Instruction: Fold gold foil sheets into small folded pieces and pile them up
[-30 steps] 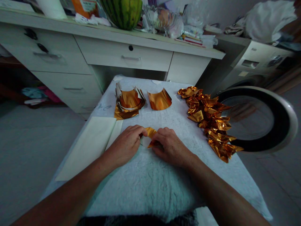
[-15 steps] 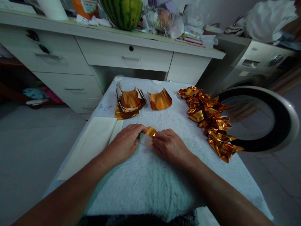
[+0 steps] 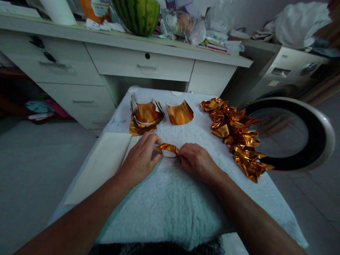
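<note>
Between my two hands is a small folded piece of gold foil paper (image 3: pixel 168 147) with a pale underside showing. My left hand (image 3: pixel 142 156) pinches its left end between thumb and fingers. At the other end, my right hand (image 3: pixel 198 161) grips the paper with curled fingers. Just beyond my hands, a stack of curled gold foil sheets (image 3: pixel 147 112) lies on the cloth-covered table (image 3: pixel 170 205). Beside that stack rests a single curved gold sheet (image 3: pixel 180 113). Over to the right is a pile of folded, crinkled gold foil pieces (image 3: pixel 236 134).
A flat cream-coloured sheet (image 3: pixel 101 163) lies along the table's left side. Behind stands a white drawer desk (image 3: pixel 148 67) with a watermelon (image 3: pixel 136 16) and clutter on top. At the right, a washing machine (image 3: pixel 281 71) has its round door (image 3: pixel 321 134) swung out beside the table.
My left hand has lifted slightly and its thumb and fingers have parted around the paper's end. The foil piece now shows a wider, opened shape between my hands.
</note>
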`<act>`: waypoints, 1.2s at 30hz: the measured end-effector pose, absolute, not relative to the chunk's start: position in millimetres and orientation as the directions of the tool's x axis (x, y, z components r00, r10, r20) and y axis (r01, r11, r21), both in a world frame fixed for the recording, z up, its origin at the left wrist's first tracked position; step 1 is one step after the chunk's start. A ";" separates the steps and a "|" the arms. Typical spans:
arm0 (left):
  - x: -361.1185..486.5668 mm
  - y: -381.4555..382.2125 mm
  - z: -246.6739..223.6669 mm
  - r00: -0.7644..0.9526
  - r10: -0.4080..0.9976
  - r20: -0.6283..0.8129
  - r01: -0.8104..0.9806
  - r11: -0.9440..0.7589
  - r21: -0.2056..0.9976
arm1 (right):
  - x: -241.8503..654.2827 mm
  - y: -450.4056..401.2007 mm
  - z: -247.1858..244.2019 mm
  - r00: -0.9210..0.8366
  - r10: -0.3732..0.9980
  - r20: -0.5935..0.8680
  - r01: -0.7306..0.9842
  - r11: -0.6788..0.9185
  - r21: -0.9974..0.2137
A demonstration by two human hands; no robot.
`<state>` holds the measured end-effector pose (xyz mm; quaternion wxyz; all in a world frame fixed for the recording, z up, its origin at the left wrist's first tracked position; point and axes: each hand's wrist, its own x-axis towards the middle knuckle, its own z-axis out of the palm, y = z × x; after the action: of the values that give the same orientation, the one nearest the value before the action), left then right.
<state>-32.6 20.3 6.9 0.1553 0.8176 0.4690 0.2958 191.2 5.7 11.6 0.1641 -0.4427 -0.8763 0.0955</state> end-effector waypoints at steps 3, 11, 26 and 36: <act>-31.7 19.4 8.2 0.375 0.851 0.369 0.704 -0.520 0.484 | 192.1 6.2 12.4 -0.557 0.805 0.204 0.739 0.592 -0.322; -31.7 19.2 5.2 0.535 0.795 0.287 0.700 -0.607 0.378 | 192.3 5.8 15.6 -0.573 0.800 0.177 0.725 0.595 -0.346; -29.3 16.6 10.1 0.633 0.748 0.199 0.701 -0.663 0.262 | 188.3 3.6 15.2 -0.619 0.773 0.138 0.712 0.626 -0.317; -30.7 17.6 7.7 0.624 0.748 0.224 0.686 -0.662 0.301 | 180.9 4.4 10.0 -0.578 0.792 0.196 0.745 0.610 -0.270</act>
<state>-30.7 17.6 7.7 0.0932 0.8963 0.4001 0.1668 180.9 4.4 10.0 0.1496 -0.4343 -0.8847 0.0791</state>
